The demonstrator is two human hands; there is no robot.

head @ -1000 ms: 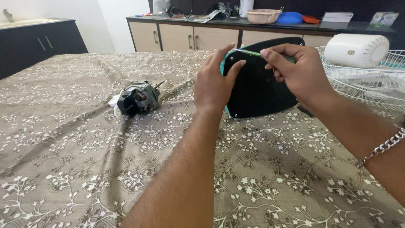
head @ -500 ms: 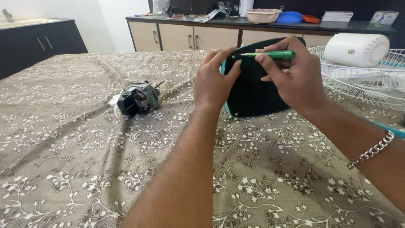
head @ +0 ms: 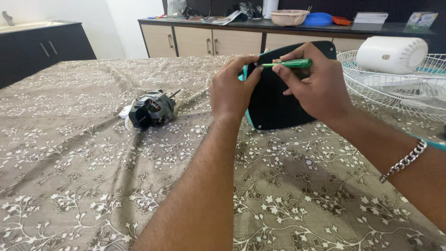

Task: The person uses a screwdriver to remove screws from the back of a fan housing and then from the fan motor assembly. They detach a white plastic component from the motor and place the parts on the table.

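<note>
A black oval plate with a teal rim (head: pixel 274 104) stands tilted on the patterned tablecloth (head: pixel 93 176). My left hand (head: pixel 230 93) grips its left upper edge, fingertips pinched near a corner hole. My right hand (head: pixel 311 88) holds a green-handled screwdriver (head: pixel 290 63) level across the plate's top, its tip pointing left toward my left fingertips. A chain bracelet (head: pixel 403 161) hangs on my right wrist.
A small electric motor (head: pixel 152 110) with wires lies on the cloth to the left. A white wire fan guard (head: pixel 395 88) and a white cylindrical housing (head: pixel 392 54) lie at right. A sideboard (head: pixel 209 39) with bowls and clutter stands behind.
My right hand turned the screwdriver from hidden in the fist to level across the plate's top. My left fingers moved from flat on the plate to pinching near its corner.
</note>
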